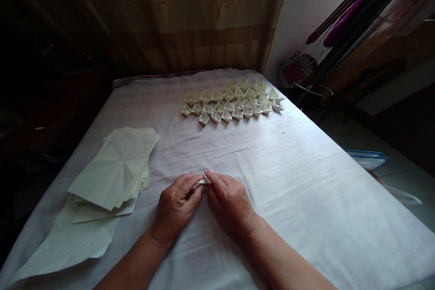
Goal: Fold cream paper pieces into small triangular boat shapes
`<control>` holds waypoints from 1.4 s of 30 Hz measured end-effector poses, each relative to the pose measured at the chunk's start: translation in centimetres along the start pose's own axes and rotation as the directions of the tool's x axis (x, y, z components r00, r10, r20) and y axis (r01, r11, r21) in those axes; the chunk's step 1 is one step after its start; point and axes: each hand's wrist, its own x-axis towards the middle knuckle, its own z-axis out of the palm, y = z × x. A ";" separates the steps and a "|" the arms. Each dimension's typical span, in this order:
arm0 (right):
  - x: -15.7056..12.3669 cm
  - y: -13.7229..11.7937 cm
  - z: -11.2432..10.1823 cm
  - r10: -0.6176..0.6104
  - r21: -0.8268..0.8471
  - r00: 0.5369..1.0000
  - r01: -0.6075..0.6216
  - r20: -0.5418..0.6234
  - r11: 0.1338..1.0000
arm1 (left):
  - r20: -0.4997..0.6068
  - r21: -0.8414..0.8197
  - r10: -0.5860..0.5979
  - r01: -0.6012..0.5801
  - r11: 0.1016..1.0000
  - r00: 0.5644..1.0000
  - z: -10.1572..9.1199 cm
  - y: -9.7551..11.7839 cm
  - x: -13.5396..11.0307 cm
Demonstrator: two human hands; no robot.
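Note:
A small piece of folded white paper (204, 181) sits between my two hands, low over the near middle of the table. My left hand (177, 204) is closed, pinching its left side between thumb and fingers. From the other side, my right hand (231, 199) is closed on it too, its index finger at the top. Much of the paper is hidden by my fingers. Farther back stand several small folded paper boats (239, 94), set in uneven rows. To the left lies a stack of creased paper sheets (115, 163).
A pale cloth covers the table (306, 181). One larger loose sheet (64, 240) reaches toward the near left edge. A tiny paper scrap (282, 132) lies right of the boats. Behind the table hangs a gold curtain (204, 13); a round bag (295, 71) is beyond the right edge.

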 end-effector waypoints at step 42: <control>-0.2 0.8 -0.8 0.302 0.098 0.941 -0.318 0.152 0.943 | 0.064 0.319 0.215 -0.224 0.921 0.975 1.1 -0.1 0.1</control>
